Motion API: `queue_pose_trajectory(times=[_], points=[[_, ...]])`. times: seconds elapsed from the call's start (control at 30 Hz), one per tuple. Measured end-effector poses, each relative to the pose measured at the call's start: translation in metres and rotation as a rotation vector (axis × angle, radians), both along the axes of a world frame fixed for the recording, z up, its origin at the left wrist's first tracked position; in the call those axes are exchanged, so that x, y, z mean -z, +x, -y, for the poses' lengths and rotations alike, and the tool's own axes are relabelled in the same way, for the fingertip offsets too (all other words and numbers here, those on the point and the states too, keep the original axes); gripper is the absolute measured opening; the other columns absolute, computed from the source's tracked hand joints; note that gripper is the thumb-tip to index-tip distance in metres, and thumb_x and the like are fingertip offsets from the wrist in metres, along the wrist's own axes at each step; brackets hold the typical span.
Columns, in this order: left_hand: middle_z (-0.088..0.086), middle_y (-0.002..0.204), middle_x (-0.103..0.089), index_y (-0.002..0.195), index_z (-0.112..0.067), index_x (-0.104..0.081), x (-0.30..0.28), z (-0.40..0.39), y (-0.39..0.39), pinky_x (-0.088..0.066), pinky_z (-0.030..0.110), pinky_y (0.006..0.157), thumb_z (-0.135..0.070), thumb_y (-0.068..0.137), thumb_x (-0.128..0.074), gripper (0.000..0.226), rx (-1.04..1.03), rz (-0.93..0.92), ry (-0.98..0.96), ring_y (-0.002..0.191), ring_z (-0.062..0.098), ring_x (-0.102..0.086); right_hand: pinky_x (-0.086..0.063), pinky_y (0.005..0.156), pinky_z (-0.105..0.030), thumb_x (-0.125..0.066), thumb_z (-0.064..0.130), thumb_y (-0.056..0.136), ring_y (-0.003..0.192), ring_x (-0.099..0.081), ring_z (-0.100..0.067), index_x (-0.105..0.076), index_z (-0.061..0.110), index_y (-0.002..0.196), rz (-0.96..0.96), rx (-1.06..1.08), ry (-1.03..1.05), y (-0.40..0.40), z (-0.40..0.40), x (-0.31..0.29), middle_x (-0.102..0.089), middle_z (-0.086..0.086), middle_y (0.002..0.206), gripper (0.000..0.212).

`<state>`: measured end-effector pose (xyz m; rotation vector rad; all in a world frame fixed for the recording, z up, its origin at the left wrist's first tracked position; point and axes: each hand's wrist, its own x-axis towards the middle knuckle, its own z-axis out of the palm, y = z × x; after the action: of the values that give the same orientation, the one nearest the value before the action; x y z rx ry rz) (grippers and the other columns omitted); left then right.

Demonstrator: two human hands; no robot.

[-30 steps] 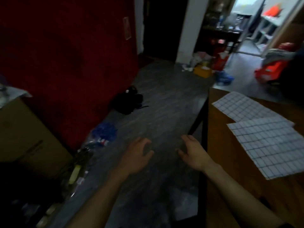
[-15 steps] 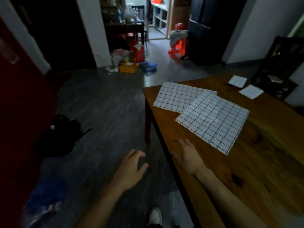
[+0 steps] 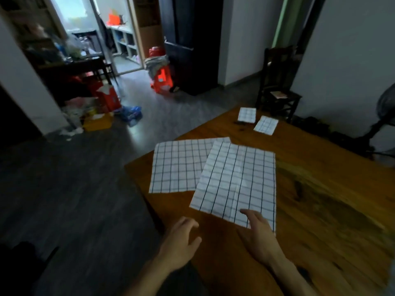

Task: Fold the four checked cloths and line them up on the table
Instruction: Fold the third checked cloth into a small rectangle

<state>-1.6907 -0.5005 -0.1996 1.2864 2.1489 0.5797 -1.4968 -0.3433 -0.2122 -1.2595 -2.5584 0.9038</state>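
Two white checked cloths lie spread flat on the wooden table (image 3: 320, 210). The near cloth (image 3: 237, 180) overlaps the right edge of the far one (image 3: 177, 165). Two small folded checked cloths (image 3: 247, 114) (image 3: 266, 125) sit side by side at the table's far end. My right hand (image 3: 259, 233) is over the near cloth's front edge, fingers loosely spread, holding nothing. My left hand (image 3: 181, 238) hovers over the table's near left corner, fingers relaxed and empty.
A dark wooden chair (image 3: 277, 82) stands beyond the table's far end, a fan base (image 3: 382, 116) to the right. The table's left edge drops to dark floor. Clutter, an orange stool (image 3: 162, 80) and a yellow box (image 3: 98, 122) lie near the doorway.
The view has swung right from the red wall and floor onto the table. Both hands have moved forward; my right hand now reaches the near cloth's front edge.
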Motion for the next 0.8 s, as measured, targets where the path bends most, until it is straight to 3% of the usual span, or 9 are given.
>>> queue_pose_trajectory(times=[0.23,0.5,0.8], points=[[-0.021,0.129,-0.039,0.131,-0.035,-0.046,0.019,-0.071,-0.050,-0.033,0.013,0.085,-0.038,0.096,-0.055,0.036,0.240,-0.020,0.027,0.115,-0.004,-0.039,-0.036,0.110,-0.031,-0.061,0.035,0.093,0.134,-0.040,-0.016,-0.041,0.024,0.141,0.045,0.254,0.021,-0.011,-0.023,0.000,-0.043,-0.001,0.147,0.053],[-0.013,0.133,-0.046,0.129,-0.031,-0.049,0.023,-0.123,-0.127,-0.037,0.023,0.100,-0.041,0.096,-0.054,0.034,0.413,-0.078,0.080,0.119,0.003,-0.040,-0.040,0.105,-0.031,-0.060,0.034,0.094,0.130,-0.045,-0.018,-0.042,0.023,0.141,0.085,0.404,0.080,-0.053,-0.037,-0.028,-0.045,-0.001,0.144,0.051],[-0.009,0.138,-0.046,0.135,-0.028,-0.045,0.056,-0.142,-0.134,-0.035,0.027,0.107,-0.037,0.095,-0.056,0.043,0.529,-0.206,-0.031,0.124,0.009,-0.041,-0.032,0.111,-0.029,-0.060,0.033,0.093,0.136,-0.035,-0.012,-0.039,0.028,0.142,0.158,0.359,-0.029,-0.065,-0.051,0.015,-0.040,0.005,0.148,0.053]])
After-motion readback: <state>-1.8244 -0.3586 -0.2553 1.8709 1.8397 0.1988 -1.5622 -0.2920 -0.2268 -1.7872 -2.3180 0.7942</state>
